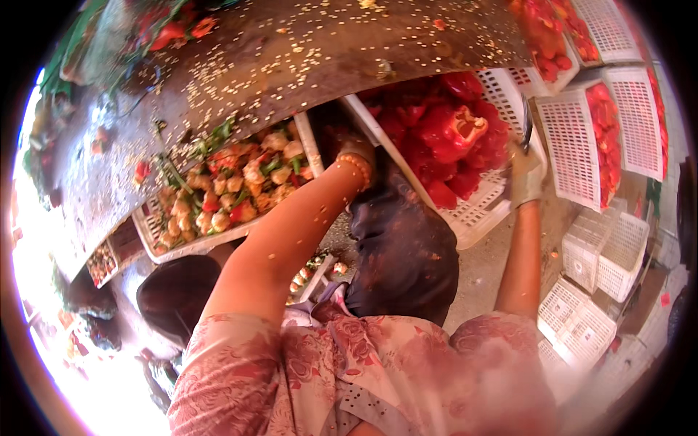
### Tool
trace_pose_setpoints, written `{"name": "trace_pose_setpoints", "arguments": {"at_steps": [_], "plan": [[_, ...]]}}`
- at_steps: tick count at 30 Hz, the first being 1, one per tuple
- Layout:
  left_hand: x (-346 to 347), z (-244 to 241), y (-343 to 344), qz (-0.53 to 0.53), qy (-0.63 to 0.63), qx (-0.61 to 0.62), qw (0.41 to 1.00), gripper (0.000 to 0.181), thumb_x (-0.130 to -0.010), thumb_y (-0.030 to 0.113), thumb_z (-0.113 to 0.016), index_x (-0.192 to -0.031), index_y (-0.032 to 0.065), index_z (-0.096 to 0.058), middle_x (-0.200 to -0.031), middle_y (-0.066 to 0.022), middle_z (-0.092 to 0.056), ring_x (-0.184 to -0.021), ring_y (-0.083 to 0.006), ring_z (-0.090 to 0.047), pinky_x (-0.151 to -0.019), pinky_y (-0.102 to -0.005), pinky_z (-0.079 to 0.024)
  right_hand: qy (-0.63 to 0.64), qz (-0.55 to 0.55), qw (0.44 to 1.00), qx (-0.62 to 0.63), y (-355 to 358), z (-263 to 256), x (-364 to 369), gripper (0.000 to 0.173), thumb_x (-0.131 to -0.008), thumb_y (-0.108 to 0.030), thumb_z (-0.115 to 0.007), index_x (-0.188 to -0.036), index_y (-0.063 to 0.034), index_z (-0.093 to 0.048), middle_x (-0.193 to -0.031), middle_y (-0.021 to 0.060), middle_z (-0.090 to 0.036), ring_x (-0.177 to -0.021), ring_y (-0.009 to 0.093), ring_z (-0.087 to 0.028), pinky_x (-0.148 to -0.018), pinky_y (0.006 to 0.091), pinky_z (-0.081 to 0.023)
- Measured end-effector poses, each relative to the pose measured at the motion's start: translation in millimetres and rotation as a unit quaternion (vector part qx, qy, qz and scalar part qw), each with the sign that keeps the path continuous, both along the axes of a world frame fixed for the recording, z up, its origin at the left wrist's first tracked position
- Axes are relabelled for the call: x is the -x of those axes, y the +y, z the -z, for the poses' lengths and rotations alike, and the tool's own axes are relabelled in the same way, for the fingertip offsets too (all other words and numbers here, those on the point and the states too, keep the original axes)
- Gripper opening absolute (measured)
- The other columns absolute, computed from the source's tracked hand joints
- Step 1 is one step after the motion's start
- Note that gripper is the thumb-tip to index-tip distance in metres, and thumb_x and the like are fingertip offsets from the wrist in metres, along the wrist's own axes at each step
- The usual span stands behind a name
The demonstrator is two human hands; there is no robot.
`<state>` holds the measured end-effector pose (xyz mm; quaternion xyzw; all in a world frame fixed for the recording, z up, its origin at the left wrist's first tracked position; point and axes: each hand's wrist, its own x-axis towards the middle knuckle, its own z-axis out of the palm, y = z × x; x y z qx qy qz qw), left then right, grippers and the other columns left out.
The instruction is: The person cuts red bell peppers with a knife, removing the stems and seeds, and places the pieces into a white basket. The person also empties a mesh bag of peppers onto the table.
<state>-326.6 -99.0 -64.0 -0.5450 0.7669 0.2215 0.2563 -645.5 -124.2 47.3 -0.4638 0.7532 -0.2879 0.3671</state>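
My right hand (pixel 526 174), in a pale glove, is at the right rim of a white plastic crate (pixel 501 95). A knife (pixel 527 122) with a dark blade points up out of this hand. Red bell peppers (pixel 431 136) fill much of the crate, and one cored pepper (pixel 470 129) shows its open end. My left hand (pixel 355 146) reaches into the shade under the table edge, with a beaded bracelet (pixel 357 163) at the wrist; its fingers are hidden. Beside it, a second white crate (pixel 199 248) holds pepper cores (pixel 223 201) with stems and seeds.
Pale seeds lie scattered over the metal tabletop (pixel 327 60) ahead. Crates of red peppers (pixel 578 141) stand at the right, with stacked white crates (pixel 621 256) nearer me. A dark stool (pixel 177 297) is at the left. Pepper scraps (pixel 174 32) sit at the table's far left.
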Motion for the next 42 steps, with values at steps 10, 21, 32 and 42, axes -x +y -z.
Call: {"name": "trace_pose_setpoints", "arguments": {"at_steps": [10, 21, 32, 42], "plan": [[12, 100, -14, -0.036, -0.005, -0.033, 0.999, 0.033, -0.086, 0.03, -0.069, -0.116, 0.0154, -0.071, -0.119, -0.0129, -0.067, -0.109, -0.0279, -0.065, -0.088, -0.0443, -0.052, -0.107, -0.006, 0.994, -0.003, 56, 120, -20, 0.048, -0.096, -0.028, -0.056, -0.139, -0.0072, -0.051, -0.116, 0.0131, -0.062, -0.102, 0.026, -0.065, -0.085, 0.043, -0.053], [3, 113, -26, -0.007, -0.006, -0.048, 0.999, 0.04, -0.09, 0.035, -0.066, -0.124, 0.0163, -0.068, -0.126, -0.0154, -0.065, -0.117, -0.0306, -0.062, -0.095, -0.0446, -0.05, -0.499, 0.084, 0.854, 0.12, -57, 117, -126, 0.05, -0.096, -0.016, -0.054, -0.144, -0.0036, -0.043, -0.131, 0.0149, -0.052, -0.103, 0.029, -0.065, -0.077, 0.0456, -0.059], [-3, 6, -23, 0.118, -0.01, -0.031, 0.992, 0.046, -0.093, 0.041, -0.063, -0.132, 0.0173, -0.064, -0.133, -0.0179, -0.062, -0.125, -0.0334, -0.059, -0.102, -0.0449, -0.047, -0.424, 0.246, 0.871, 0.042, 31, 73, -29, 0.043, -0.097, -0.015, -0.053, -0.136, 0.0015, -0.049, -0.098, 0.0088, -0.066, -0.081, 0.018, -0.064, -0.075, 0.0356, -0.056], [-49, -181, 36, 0.172, 0.184, 0.416, 0.874, 0.02, -0.082, 0.031, -0.066, -0.091, 0.0137, -0.065, -0.077, 0.0017, -0.062, -0.077, -0.0211, -0.063, -0.07, -0.04, -0.049, -0.396, 0.133, 0.905, 0.078, 51, -1, -59, 0.046, -0.098, -0.017, -0.051, -0.14, 0.0037, -0.047, -0.103, 0.0088, -0.063, -0.085, 0.016, -0.06, -0.076, 0.0313, -0.053]]}}
